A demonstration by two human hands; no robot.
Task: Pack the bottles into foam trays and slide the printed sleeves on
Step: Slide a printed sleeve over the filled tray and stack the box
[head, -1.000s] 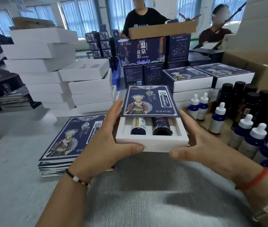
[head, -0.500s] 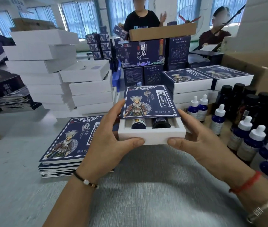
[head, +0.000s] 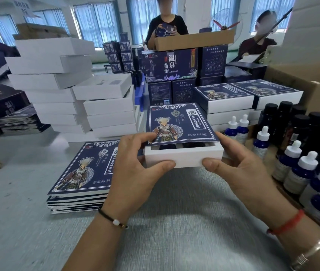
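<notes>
Light but crumbly foam tray (head: 183, 157), pinched at both near corners by left hand (head: 135, 169) and right hand (head: 239, 169), probably best pushed gently into thin, bendy sleeve (head: 178, 124).

Grey table (head: 174, 231) bears flat sleeve stack (head: 80, 173), white tray stacks (head: 57, 90), dropper bottles (head: 302, 173)

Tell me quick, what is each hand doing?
Left hand: holding the foam tray and the printed sleeve.
Right hand: holding the foam tray's other end.
</notes>
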